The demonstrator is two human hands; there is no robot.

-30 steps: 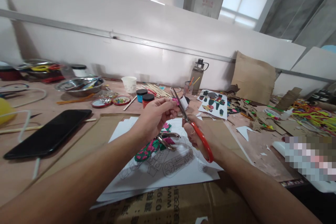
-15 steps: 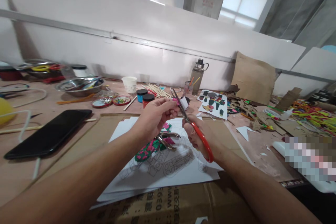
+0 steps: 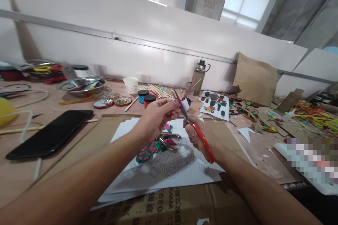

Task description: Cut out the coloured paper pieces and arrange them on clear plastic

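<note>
My left hand (image 3: 158, 114) is closed in a pinch on a small piece of paper (image 3: 185, 104), pink by the fingertips and white beyond them. Around the red handles of a pair of scissors (image 3: 205, 143) my right hand (image 3: 195, 134) is wrapped. The blades point up and away, crossing the paper just right of my left fingertips. Below both hands, white sheets (image 3: 185, 175) with pencil line drawings lie stacked. A green and pink patterned cutout (image 3: 148, 153) rests on them, partly hidden by my left wrist. Metal pliers or a punch (image 3: 167, 140) lie over it.
Cardboard (image 3: 195, 200) lies beneath the sheets. A black phone (image 3: 52, 133) is at left. Paint jars (image 3: 149, 100), a paper cup (image 3: 131, 85), a metal bowl (image 3: 81, 88) and a bottle (image 3: 199, 77) stand behind. Colourful cords (image 3: 314, 116) and a paper scrap (image 3: 246, 133) are at right.
My hands, the scissors and the paper keep nearly the same pose. The whole view has shifted very slightly.
</note>
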